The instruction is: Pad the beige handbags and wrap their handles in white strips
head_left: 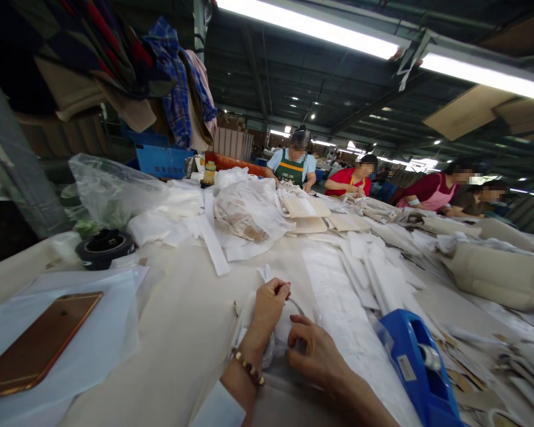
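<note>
My left hand (272, 299), with a beaded bracelet (248, 366) at its wrist, has its fingers pinched together over a white, plastic-looking bundle (269, 350). A white tip pokes up just beyond the fingers; what they grip is too small to make out. My right hand (315, 353) is close by on the right, its fingers bent and its thumb apart from the index finger, with nothing visible held between them. A thin curved edge passes between the two hands. The bundle's underside is hidden by my wrists.
A blue tape dispenser (420, 367) stands at the right. At the left, a brown phone (40, 344) lies on white sheets (111, 320), near a round black object (105, 249). Clear plastic bags (249, 207) and white strips (369, 267) cover the table's far side. Several co-workers stand beyond.
</note>
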Tool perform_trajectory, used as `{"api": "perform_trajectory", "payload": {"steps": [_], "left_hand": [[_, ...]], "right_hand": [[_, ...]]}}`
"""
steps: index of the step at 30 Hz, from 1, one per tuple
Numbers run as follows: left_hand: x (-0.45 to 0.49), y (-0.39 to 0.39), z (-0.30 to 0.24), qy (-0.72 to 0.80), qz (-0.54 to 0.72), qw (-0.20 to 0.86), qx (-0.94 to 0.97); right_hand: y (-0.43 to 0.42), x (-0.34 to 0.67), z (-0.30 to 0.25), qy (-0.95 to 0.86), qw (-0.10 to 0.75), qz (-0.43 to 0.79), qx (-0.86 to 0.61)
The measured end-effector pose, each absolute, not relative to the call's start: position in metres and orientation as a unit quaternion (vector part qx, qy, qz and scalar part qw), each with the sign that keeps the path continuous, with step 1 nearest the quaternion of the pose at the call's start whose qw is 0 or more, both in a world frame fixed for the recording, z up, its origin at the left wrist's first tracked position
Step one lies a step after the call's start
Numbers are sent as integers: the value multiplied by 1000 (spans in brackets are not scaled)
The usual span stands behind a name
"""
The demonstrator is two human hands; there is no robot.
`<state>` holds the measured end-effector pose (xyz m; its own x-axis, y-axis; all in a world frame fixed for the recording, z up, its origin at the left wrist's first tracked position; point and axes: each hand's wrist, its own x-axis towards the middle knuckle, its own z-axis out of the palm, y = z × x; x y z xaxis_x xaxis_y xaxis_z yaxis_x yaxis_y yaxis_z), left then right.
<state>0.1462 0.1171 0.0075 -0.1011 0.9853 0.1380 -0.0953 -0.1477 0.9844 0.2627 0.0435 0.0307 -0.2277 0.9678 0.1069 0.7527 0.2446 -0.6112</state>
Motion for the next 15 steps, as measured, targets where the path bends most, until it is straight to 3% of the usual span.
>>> {"api": "perform_trajectory", "payload": {"steps": [3, 9, 13, 15], "left_hand": [[147, 117, 7, 464, 583, 467, 477], [146, 117, 10, 465, 584, 469, 472], [146, 117, 10, 464, 591, 471, 462], [146, 117, 11, 461, 597, 473, 456]], "right_hand": [[43, 255, 32, -755, 186, 194, -599], [50, 245, 24, -733, 179, 118, -645], [51, 254, 29, -737, 216, 91, -634], [45, 261, 34, -742, 291, 60, -602]]}}
